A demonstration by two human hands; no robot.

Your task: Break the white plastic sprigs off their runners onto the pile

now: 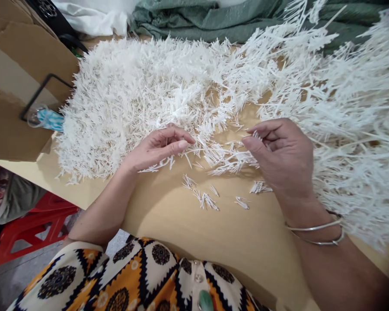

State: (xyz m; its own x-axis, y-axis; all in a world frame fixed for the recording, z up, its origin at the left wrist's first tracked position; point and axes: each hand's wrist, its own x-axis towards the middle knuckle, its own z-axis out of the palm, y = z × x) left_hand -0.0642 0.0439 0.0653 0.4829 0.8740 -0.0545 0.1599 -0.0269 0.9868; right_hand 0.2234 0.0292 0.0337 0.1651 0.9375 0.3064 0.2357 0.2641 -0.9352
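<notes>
My left hand (164, 147) is closed, thumb and index finger pinched together at the end of a white branched sprig (228, 160) that looks like plastic. What lies inside its curled fingers is hidden. Facing it, my right hand (278, 151) pinches a small cluster of thin white pieces (256, 135) between thumb and fingers. On the table below the hands lie loose little bunches of white pieces (205, 200), another bunch (260, 187) under the right hand, and a smaller one (242, 202) beside it.
A dense heap of short white sprigs (126, 95) covers the table (181, 237) at the left. Longer white branches (353, 129) are piled at the right. A cardboard box (22, 65) stands at the far left, green cloth (188, 19) lies behind, and a red stool (35, 224) stands below.
</notes>
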